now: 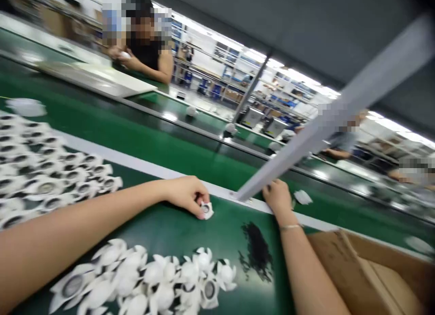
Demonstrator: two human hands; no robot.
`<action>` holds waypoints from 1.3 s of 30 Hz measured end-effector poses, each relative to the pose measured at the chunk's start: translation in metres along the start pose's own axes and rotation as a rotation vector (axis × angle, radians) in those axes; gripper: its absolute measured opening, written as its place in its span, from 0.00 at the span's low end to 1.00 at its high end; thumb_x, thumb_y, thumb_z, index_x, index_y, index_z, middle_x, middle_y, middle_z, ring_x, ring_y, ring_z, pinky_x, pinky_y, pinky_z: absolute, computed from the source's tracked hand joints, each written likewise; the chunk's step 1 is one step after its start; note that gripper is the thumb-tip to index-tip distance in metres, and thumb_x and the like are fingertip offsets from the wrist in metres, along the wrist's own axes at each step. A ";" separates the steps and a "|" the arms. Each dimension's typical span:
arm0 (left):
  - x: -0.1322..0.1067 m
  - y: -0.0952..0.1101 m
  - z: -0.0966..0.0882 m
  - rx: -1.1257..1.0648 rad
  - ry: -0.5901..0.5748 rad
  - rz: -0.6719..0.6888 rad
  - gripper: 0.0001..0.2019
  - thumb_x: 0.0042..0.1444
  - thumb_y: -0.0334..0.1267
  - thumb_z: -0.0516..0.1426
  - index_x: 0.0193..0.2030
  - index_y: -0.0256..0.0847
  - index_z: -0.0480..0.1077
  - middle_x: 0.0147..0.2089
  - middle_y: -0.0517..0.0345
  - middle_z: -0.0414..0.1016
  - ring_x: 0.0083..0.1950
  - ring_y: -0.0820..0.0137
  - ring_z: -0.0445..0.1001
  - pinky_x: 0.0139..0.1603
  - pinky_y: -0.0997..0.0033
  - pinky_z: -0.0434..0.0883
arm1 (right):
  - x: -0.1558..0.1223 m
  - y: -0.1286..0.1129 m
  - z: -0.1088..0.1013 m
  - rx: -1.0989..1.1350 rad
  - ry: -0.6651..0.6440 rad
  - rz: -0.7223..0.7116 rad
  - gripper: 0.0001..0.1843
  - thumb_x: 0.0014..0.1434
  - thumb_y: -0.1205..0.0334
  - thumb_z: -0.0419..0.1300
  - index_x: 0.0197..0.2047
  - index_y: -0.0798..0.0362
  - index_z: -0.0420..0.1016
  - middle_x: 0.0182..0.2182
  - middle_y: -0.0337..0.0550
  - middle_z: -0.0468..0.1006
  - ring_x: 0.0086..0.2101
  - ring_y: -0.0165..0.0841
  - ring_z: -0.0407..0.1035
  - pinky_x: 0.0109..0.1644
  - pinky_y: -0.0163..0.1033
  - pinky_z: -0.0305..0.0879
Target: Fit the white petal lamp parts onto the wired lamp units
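Observation:
My left hand pinches a small white plastic part with a round dark-rimmed hole, just above the green work surface. At the white edge strip, beside the foot of the slanted post, my right hand has its fingers curled down. Its fingertips are partly hidden, and I cannot make out what they hold. Between my forearms lies a loose pile of small black pieces. Nearest me is a heap of white petal-shaped parts, some with round openings showing.
Rows of white ring-holed parts cover the left. A slanted white post rises near my right hand. An open cardboard box stands at right. Beyond the strip runs a green belt with scattered white parts; a co-worker sits across it.

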State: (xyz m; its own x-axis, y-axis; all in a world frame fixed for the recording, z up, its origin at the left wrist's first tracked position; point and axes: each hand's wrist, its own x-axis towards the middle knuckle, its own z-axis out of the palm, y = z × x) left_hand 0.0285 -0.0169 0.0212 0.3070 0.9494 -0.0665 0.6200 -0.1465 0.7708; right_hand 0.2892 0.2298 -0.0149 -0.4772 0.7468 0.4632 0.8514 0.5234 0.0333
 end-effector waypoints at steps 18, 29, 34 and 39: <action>0.002 0.001 0.001 -0.053 -0.051 -0.161 0.21 0.45 0.56 0.67 0.42 0.46 0.78 0.38 0.62 0.73 0.30 0.75 0.63 0.28 0.76 0.59 | -0.002 0.059 -0.009 -0.007 0.057 0.794 0.31 0.65 0.48 0.58 0.66 0.53 0.59 0.56 0.52 0.70 0.52 0.44 0.68 0.54 0.54 0.69; -0.001 0.005 0.001 0.008 -0.022 -0.124 0.22 0.47 0.55 0.65 0.43 0.42 0.78 0.34 0.59 0.70 0.29 0.75 0.60 0.29 0.75 0.59 | -0.012 0.039 -0.037 0.246 0.253 0.512 0.38 0.57 0.60 0.58 0.69 0.59 0.54 0.51 0.58 0.67 0.47 0.44 0.69 0.54 0.47 0.64; -0.002 0.003 0.001 0.001 -0.020 -0.124 0.22 0.48 0.54 0.65 0.44 0.42 0.78 0.33 0.58 0.69 0.29 0.73 0.61 0.29 0.75 0.59 | -0.005 0.026 -0.096 0.277 0.519 0.434 0.29 0.61 0.61 0.53 0.63 0.61 0.57 0.56 0.63 0.58 0.57 0.46 0.60 0.60 0.49 0.61; -0.003 0.003 0.001 -0.024 -0.020 -0.120 0.21 0.49 0.54 0.64 0.44 0.42 0.77 0.32 0.60 0.68 0.30 0.73 0.62 0.29 0.75 0.59 | -0.023 -0.015 -0.184 0.475 0.822 0.200 0.37 0.65 0.58 0.49 0.71 0.56 0.36 0.56 0.62 0.58 0.54 0.44 0.65 0.53 0.50 0.69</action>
State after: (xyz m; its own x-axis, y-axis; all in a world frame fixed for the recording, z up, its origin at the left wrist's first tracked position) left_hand 0.0304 -0.0201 0.0232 0.2463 0.9538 -0.1719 0.6359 -0.0252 0.7714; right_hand 0.3276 0.1294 0.1370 0.1220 0.4149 0.9017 0.6374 0.6636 -0.3916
